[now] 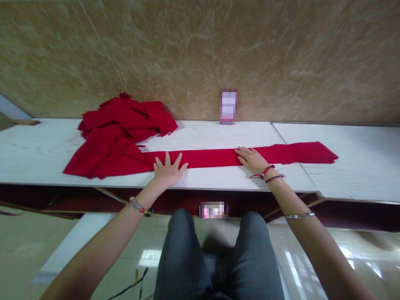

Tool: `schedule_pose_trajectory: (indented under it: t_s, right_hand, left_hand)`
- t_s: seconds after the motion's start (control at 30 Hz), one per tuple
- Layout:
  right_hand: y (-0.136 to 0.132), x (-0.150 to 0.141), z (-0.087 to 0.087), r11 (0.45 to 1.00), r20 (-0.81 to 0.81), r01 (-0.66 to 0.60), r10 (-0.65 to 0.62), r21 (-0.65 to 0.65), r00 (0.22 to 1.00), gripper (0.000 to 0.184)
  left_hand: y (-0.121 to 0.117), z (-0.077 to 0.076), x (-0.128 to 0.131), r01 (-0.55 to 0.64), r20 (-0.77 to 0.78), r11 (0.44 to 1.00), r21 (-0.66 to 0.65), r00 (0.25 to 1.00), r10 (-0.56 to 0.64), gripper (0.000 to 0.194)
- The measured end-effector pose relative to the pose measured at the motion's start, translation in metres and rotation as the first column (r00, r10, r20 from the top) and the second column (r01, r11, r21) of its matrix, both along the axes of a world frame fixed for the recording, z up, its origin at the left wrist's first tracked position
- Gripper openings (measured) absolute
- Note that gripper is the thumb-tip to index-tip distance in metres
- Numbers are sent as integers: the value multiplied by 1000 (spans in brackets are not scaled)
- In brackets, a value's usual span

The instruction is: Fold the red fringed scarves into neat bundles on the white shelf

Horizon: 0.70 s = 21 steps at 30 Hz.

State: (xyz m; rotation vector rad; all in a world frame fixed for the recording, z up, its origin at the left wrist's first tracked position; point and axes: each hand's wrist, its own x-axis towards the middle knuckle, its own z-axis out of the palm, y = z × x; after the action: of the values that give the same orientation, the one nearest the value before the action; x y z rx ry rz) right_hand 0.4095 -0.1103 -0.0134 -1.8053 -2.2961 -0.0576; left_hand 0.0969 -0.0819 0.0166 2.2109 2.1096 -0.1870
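Note:
A long red scarf (211, 158) lies across the white table, folded into a narrow flat strip toward the right. Its left part spreads wider and meets a crumpled heap of red cloth (125, 118) with fringed edges; I cannot tell whether the two are one piece. My left hand (168, 171) rests on the strip's left portion, fingers spread and palm down. Farther right, my right hand (252, 160) lies flat on the strip with its fingers stretched out. Past it, the strip runs on to a pointed, layered end at the right.
The white tabletop (200, 180) is narrow and has a seam at the right. Behind it rises a brown marbled wall (200, 50), with a blurred upright phone-like object (228, 106) against it. Below is an open dark shelf (175, 202), holding another blurred object (213, 210).

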Motion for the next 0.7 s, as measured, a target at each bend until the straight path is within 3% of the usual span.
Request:
schedule_pose_trajectory:
  t_s: [0.13,0.3,0.4,0.53,0.6,0.7]
  right_hand:
    - [1,1,-1,1000,-15,-4,4,6,1000,45]
    - [2,1,-2,1000,-24,-8,8,15,1000,45]
    - [2,2,-2,1000,-25,-6,6,24,1000,45]
    - [0,2,0,1000,3,-5,5,22,1000,46]
    - [-1,1,1,1000,24,6,-7,10,1000,48]
    - [-3,0,4,1000,38,23,-23,3,999,52]
  left_hand:
    - [3,11,-4,-36,-76,999,0,996,36,61]
    - [17,26,34,237,-22,965,113,971,-236,57]
    - [25,18,67,429,55,885,183,894,-445,56]
    - [33,-4,90,681,75,712,169,712,-699,53]
    - [35,-13,90,736,57,657,163,657,-751,52]
    - [37,-19,87,750,40,634,186,639,-768,53]
